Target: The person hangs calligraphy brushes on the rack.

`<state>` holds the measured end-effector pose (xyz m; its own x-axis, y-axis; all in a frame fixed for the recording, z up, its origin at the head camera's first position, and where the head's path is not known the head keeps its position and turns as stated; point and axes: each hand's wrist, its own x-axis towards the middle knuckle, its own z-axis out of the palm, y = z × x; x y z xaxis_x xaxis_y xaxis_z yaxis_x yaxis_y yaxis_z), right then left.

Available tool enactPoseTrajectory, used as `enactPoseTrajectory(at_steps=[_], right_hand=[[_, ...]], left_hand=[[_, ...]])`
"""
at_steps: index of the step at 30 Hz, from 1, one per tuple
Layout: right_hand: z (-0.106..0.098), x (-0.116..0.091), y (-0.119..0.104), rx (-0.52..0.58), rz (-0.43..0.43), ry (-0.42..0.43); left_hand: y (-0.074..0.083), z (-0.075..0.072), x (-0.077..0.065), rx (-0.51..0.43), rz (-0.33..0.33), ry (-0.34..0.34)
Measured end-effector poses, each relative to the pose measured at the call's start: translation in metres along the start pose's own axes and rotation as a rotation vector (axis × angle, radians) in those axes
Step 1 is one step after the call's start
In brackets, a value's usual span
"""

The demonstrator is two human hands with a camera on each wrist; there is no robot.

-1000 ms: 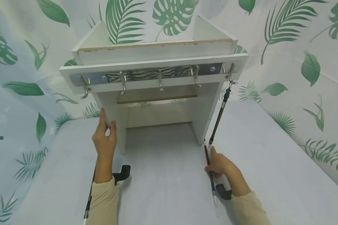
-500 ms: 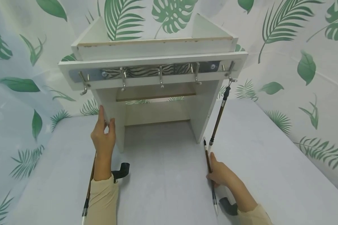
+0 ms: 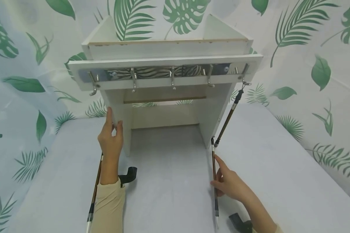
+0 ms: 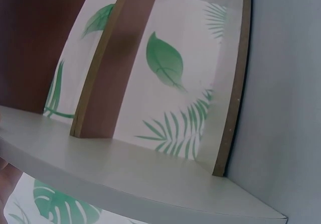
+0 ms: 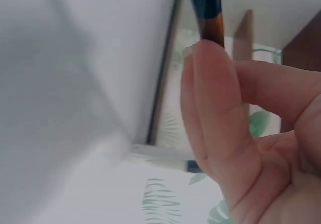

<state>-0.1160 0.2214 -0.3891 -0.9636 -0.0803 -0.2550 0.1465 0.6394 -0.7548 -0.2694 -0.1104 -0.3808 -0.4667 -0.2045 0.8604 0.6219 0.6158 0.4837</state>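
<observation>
In the head view, a white rack (image 3: 169,51) stands upright with a row of metal hooks along its front. My left hand (image 3: 110,139) holds the edge of its left side panel (image 3: 116,113), thumb and fingers on either side. My right hand (image 3: 230,183) pinches a brown-handled calligraphy brush (image 3: 213,165), its looped end up beside the foot of the right panel and its pale tip down. The right wrist view shows the fingers curled around the brush (image 5: 209,13). Another calligraphy brush (image 3: 228,116) hangs from the rightmost hook (image 3: 245,76).
A third brush (image 3: 96,187) lies on the white surface (image 3: 169,194) beside the left forearm. Black curved pieces (image 3: 129,174) stick out at both wrists. Behind the rack hangs a leaf-patterned cloth (image 3: 297,38). The other hooks (image 3: 172,77) stick out forward.
The right hand has moved down from the hanging brush's tip. The brush in it has turned more upright, its lower tip shifting left. The left hand stays on the panel.
</observation>
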Motion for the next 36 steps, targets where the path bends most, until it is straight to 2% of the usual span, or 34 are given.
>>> enactPoseTrajectory(at_steps=[3, 7, 16, 21, 26, 36], right_hand=[[-0.005, -0.006, -0.009, 0.047, -0.102, -0.021], [-0.008, -0.014, -0.024, 0.046, -0.234, -0.01], [-0.024, -0.039, -0.063, -0.013, -0.606, 0.124], [-0.036, -0.045, -0.079, 0.022, -0.761, 0.173], [-0.045, -0.042, -0.09, 0.047, -0.845, 0.2], [-0.049, -0.039, -0.097, 0.042, -0.85, 0.205]], left_hand=[[0.001, -0.001, 0.002, -0.006, 0.008, -0.003], [0.0, -0.002, 0.004, -0.004, 0.017, -0.005], [-0.002, -0.004, 0.007, 0.007, 0.044, 0.005], [-0.002, -0.003, 0.008, 0.007, 0.046, -0.008], [-0.001, -0.004, 0.007, 0.012, 0.035, -0.011], [0.001, -0.005, -0.001, 0.014, 0.003, -0.022]])
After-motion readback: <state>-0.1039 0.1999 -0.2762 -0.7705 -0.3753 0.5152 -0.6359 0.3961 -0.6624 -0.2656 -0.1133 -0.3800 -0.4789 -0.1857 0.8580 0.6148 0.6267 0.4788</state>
